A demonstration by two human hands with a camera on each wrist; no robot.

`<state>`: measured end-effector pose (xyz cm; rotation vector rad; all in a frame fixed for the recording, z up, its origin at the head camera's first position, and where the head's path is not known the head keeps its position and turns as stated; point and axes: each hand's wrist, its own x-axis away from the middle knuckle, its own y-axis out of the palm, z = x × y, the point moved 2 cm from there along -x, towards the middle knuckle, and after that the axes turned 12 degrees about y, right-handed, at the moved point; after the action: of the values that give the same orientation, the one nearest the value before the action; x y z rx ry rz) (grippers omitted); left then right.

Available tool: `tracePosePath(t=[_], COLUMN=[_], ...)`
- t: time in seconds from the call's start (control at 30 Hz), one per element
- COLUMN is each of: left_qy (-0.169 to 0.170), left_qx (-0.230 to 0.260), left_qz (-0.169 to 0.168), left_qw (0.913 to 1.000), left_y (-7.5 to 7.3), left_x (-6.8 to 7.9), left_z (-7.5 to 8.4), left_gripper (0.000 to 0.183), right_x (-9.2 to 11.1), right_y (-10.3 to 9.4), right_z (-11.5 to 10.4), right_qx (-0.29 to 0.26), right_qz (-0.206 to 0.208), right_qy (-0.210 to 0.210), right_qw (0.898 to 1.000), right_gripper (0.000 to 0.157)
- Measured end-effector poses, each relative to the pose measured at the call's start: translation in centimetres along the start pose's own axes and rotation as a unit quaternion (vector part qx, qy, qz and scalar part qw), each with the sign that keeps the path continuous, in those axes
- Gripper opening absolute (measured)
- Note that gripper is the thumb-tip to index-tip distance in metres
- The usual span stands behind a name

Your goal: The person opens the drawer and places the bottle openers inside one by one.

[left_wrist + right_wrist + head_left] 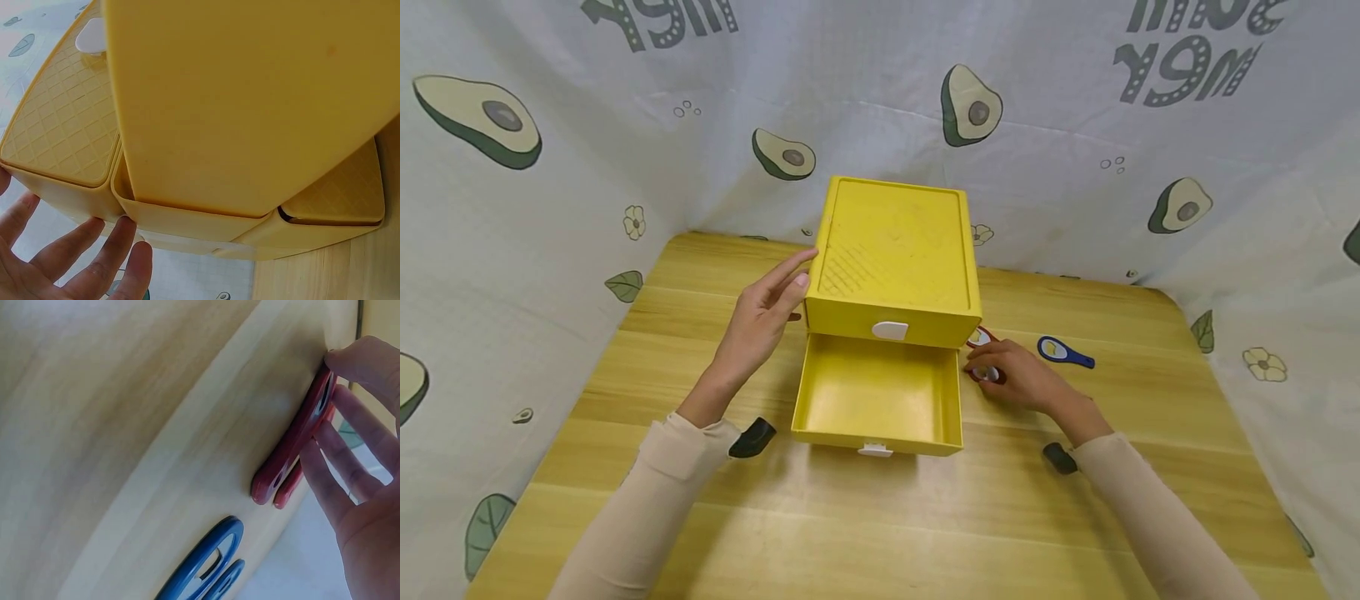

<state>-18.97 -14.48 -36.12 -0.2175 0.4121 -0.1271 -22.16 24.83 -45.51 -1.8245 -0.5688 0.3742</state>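
Observation:
A yellow two-drawer box [898, 242] stands on the table, its lower drawer [872, 392] pulled out and bare inside. My left hand [760, 321] lies against the box's left side, fingers extended; in the left wrist view the fingertips [128, 225] touch its edge. To the right of the drawer, my right hand [1018, 379] pinches a red paddle-shaped bottle opener [290, 444] between thumb and fingers, low over the table. Another red bottle opener [980, 337] lies just beyond that hand, partly hidden by it. A blue bottle opener [1063, 352] rests further right.
The wooden table [880, 533] backs onto a white curtain [865, 92] printed with avocados, which also hangs at both sides. White handles [890, 331] stick out from the drawer fronts. Dark straps or mounts [752, 437] show by both wrists.

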Motion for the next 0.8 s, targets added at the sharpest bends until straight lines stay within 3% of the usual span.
tracePosePath(t=[0.37,0.8], left_qy=[0.003,0.009], left_qx=[0.002,0.0], left_qz=[-0.003,0.002], left_qw=[1.0,1.0], left_y=[0.1,0.0], left_x=[0.0,-0.1], left_z=[-0.1,-0.4], left_gripper=[0.042,0.042], right_x=[0.3,1.3], right_y=[0.3,-1.4], right_z=[-0.1,-2.1], right_qx=[-0.004,0.004], right_qz=[0.025,0.033], right_qy=[-0.015,0.017], right_qw=[1.0,0.999], right_gripper=[0.025,0.021])
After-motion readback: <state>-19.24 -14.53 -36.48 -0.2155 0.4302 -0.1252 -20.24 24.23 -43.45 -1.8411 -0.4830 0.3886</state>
